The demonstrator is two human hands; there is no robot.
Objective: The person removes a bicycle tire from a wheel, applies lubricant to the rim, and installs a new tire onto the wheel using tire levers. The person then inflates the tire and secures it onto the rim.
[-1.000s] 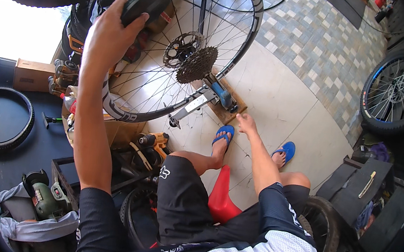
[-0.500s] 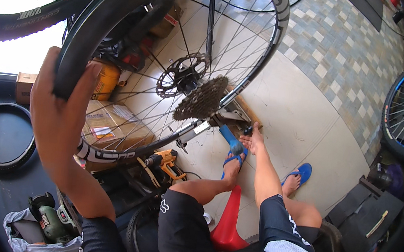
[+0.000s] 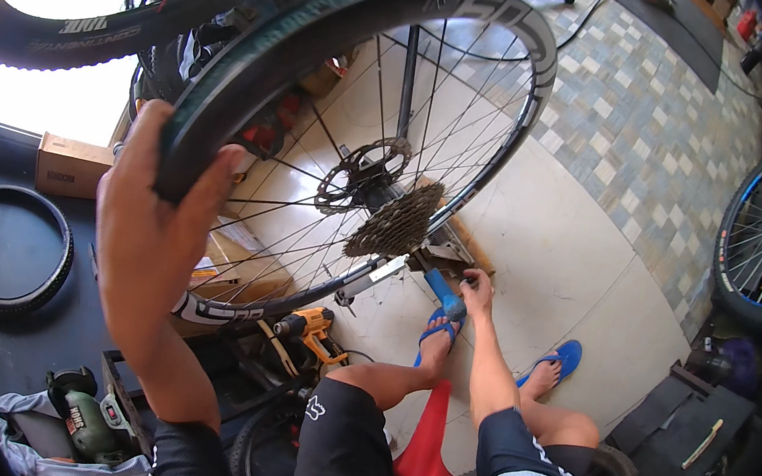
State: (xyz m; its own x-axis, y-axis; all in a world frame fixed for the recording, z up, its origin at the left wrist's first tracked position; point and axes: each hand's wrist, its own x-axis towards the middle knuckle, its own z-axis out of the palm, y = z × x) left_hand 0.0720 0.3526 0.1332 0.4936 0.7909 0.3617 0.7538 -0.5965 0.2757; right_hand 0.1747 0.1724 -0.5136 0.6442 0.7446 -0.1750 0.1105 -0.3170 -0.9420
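My left hand (image 3: 142, 230) grips the tyred rim of a large spoked wheel (image 3: 260, 64) at the upper left, thumb and fingers around it. The wheel carries a brake rotor (image 3: 335, 190) and a dark cassette (image 3: 392, 221), and is held tilted over a metal stand (image 3: 377, 271) with a blue cylindrical part (image 3: 443, 290). My right hand (image 3: 478, 296) is closed on a small dark knob beside that blue part, at the stand's wooden base (image 3: 474, 244). My feet are in blue flip-flops (image 3: 565, 358) on the tiled floor.
Another tyred wheel (image 3: 94, 31) hangs upper left. A tyre (image 3: 4, 289), cardboard box (image 3: 70, 165), yellow-black power tool (image 3: 314, 329) and green tool (image 3: 87, 425) lie left. A wheel (image 3: 757, 234) and dark case (image 3: 678, 432) stand right. A red seat (image 3: 427, 450) is between my legs.
My left hand now sits lower on the rim than a second ago. My right hand has closed on the knob by the blue part. The whole view has shifted.
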